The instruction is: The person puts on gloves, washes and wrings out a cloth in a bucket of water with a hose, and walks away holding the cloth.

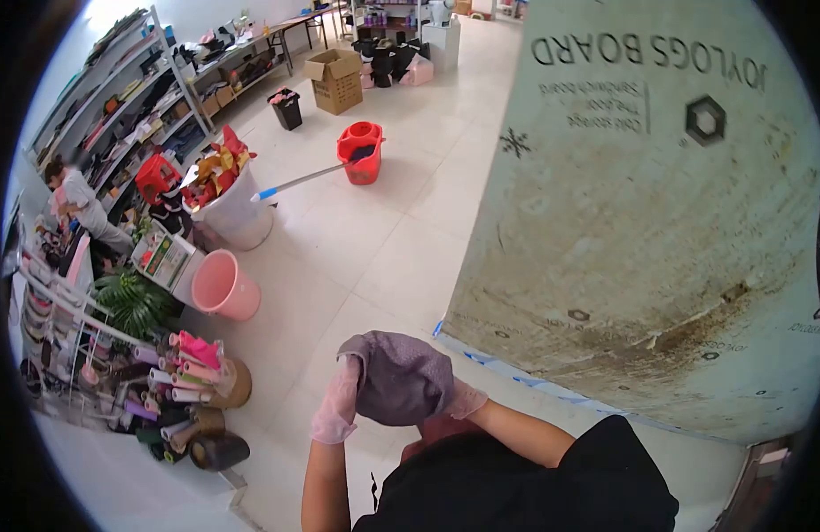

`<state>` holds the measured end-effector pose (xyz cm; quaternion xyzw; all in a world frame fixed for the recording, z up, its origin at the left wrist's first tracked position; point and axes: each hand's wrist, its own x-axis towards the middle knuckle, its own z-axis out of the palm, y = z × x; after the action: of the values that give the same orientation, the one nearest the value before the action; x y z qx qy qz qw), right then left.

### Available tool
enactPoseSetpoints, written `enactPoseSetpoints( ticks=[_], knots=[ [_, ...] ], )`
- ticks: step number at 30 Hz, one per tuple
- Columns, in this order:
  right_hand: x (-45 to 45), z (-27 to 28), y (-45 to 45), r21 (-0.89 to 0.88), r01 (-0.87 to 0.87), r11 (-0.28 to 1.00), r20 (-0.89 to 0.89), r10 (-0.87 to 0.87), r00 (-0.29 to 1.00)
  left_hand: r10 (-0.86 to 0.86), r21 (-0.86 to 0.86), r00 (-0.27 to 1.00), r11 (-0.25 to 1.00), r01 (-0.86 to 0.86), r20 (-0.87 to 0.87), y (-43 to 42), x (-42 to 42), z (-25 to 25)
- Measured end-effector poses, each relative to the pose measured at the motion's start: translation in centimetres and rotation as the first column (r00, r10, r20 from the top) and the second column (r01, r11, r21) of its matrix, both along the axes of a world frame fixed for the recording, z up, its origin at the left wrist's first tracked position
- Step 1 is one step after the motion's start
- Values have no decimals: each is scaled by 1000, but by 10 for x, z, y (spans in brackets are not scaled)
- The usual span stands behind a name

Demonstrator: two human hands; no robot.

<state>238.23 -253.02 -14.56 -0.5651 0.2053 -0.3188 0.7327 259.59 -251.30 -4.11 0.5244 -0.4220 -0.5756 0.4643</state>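
Note:
A purple-grey cloth [401, 377] is bunched up in front of my chest, held between both hands. My left hand [338, 399], in a thin translucent glove, is closed on the cloth's left side, its fingertips tucked into the folds. On the other side my right hand [464, 401], gloved the same way, grips the cloth's lower right edge, and most of its fingers are hidden behind the fabric. To the right of the cloth stands a large pale green board [605, 222], stained brown along its lower part and printed with upside-down lettering.
A red mop bucket [361, 164] with a blue-tipped mop handle [290, 184] stands ahead on the tiled floor. A pink bin [225, 285], a white tub of fabric [237, 213] and several fabric rolls [188, 381] line the left. Beside the shelves [117, 97] is a person [86, 204].

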Motion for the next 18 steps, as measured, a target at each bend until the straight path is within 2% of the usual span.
enactPoseSetpoints(
  ticks=[1,2,3,5,6,7,8,9,11,12,13,16,17,18],
  knots=[
    [16,-1,-19,127,-14,992,109,0,994,-16,-21,997,1000,17,75,-18,13,3],
    [30,8,-41,113,-3,994,108,-9,994,-29,-47,988,998,36,154,-38,25,10],
    [43,27,-63,10,35,999,102,-36,994,-39,-67,987,997,50,154,-56,35,28],
    [65,85,-109,-209,122,970,94,-104,990,-149,18,936,988,152,318,-96,53,63],
    [74,117,-137,-322,168,932,95,-144,985,-164,-17,933,984,179,321,-126,66,55],
    [83,141,-162,-424,211,880,96,-188,977,-74,115,992,991,62,101,-152,84,43],
    [90,153,-186,-511,252,822,97,-237,967,44,284,993,959,-12,-106,-176,100,30],
    [97,140,-208,-514,279,811,92,-271,958,8,282,994,959,24,-111,-199,109,31],
    [100,77,-256,-379,331,864,31,-345,938,82,234,989,971,-52,-122,-244,122,38],
    [101,73,-278,-311,356,881,-3,-375,927,123,210,983,973,-93,-135,-265,125,39],
    [101,68,-297,-321,376,869,-16,-402,915,94,207,984,977,-61,-151,-284,127,38],
    [100,91,-366,9,547,837,203,-537,818,66,200,978,979,-26,-197,-344,133,36],
    [96,111,-390,-16,571,821,203,-556,806,34,179,977,984,4,-212,-368,134,33],
    [93,131,-411,-181,601,778,172,-577,799,-28,234,976,969,79,-215,-393,138,28]
  ],
)
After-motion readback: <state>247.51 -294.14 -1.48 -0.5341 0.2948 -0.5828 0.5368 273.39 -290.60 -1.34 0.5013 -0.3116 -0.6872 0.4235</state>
